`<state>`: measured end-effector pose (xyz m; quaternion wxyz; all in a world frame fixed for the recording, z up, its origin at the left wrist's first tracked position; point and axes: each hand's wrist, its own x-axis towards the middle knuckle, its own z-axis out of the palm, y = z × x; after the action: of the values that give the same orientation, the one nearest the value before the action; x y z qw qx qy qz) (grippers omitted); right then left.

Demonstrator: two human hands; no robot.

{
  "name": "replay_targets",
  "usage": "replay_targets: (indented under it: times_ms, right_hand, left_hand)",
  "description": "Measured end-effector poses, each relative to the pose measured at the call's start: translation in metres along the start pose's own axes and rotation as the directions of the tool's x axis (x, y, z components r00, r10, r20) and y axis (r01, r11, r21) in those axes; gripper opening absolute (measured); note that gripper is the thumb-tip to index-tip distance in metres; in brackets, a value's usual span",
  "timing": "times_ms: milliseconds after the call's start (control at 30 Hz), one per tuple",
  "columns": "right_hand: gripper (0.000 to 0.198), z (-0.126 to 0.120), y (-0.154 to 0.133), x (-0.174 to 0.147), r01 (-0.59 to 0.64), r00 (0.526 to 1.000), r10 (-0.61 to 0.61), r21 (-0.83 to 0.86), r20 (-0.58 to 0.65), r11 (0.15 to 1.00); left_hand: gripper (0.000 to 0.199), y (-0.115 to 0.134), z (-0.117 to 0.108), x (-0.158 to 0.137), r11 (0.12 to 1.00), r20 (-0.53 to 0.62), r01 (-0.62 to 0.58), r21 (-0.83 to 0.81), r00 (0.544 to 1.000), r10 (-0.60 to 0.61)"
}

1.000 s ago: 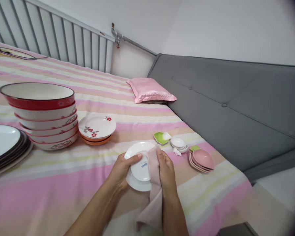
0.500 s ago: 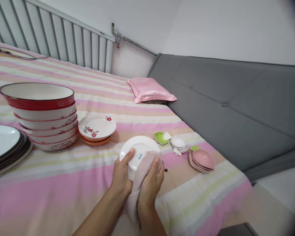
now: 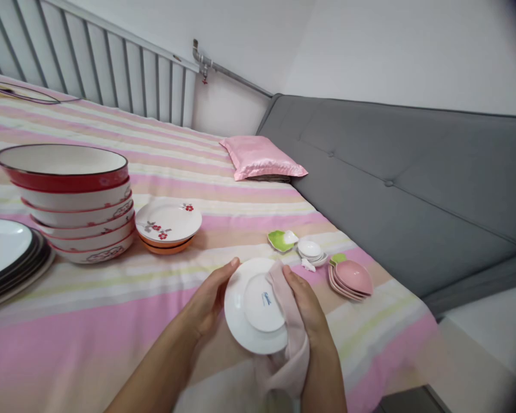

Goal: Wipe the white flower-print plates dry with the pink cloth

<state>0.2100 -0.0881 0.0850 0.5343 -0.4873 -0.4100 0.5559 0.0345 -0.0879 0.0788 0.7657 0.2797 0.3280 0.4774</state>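
A small white plate (image 3: 255,307) is held bottom side up over the bed, a blue printed mark showing at its centre. My left hand (image 3: 210,301) grips its left rim, the thumb along the edge and the other fingers mostly hidden beneath. On the right, my right hand (image 3: 304,304) is closed on a pale pink cloth (image 3: 293,327), which is folded over the plate's right rim. The cloth's loose end hangs below the plate, between my wrists.
Left stand a stack of red-and-white bowls (image 3: 79,221), dark-rimmed plates (image 3: 8,252) and flowered plates (image 3: 169,221). Beyond my right hand lie a green leaf-shaped dish (image 3: 279,241), small white dishes (image 3: 310,250) and pink bowls (image 3: 353,278). A pink pillow (image 3: 262,158) rests near the grey headboard (image 3: 387,183).
The plate has turned and come nearer and to the right. My hands have moved apart, the left now on the left rim and the right with the cloth at the right rim.
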Motion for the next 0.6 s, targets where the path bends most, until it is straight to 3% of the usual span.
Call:
replay_targets:
  times_ms: [100,167,267,400,600]
  right_hand:
    - [0.044,0.003,0.001,0.0,-0.091,0.992,0.087,0.042,0.093,0.995]
    - [0.045,0.006,0.005,0.002,-0.08,0.993,0.076,0.041,0.09,0.996]
    - [0.048,0.011,0.013,0.007,-0.032,0.999,0.032,0.0,0.026,0.999]
    - [0.05,0.021,0.02,0.011,0.017,0.995,-0.023,-0.058,-0.093,0.998]
    - [0.056,0.046,0.029,0.004,0.142,0.949,-0.151,-0.051,-0.277,0.989]
  left_hand:
    - [0.036,-0.007,0.004,0.001,0.996,0.019,0.032,0.083,0.999,-0.034]
    - [0.036,-0.013,0.006,0.003,0.997,0.0,0.002,0.083,1.0,-0.002]
    - [0.037,-0.02,0.007,0.008,0.997,-0.089,-0.074,-0.024,0.993,0.071]
    - [0.038,-0.019,0.005,0.012,0.987,-0.125,-0.12,-0.104,0.986,0.107]
    - [0.032,-0.015,0.006,0.013,0.952,-0.261,-0.231,-0.203,0.95,0.175]
